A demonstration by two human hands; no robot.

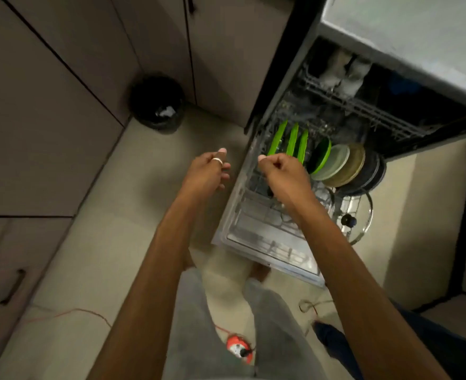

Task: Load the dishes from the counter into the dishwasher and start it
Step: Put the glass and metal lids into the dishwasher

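Black bin (157, 104) sits by the cabinets at far left. Left hand (208, 171), ring on one finger, hangs over the floor with fingers loosely curled, holding nothing. Right hand (283, 171) hovers over the pulled-out lower rack (267, 215), fingers curled shut; whether it pinches anything I cannot tell. Green plates (292, 139) stand upright in the rack, bowls (338, 165) beside them, a glass lid (357, 215) at right

Green plates (292, 139) are stood on edge in the pulled-out lower rack (267, 215). The right hand (281, 171) is held curled above it, the left hand (207, 171) beside it over the floor.
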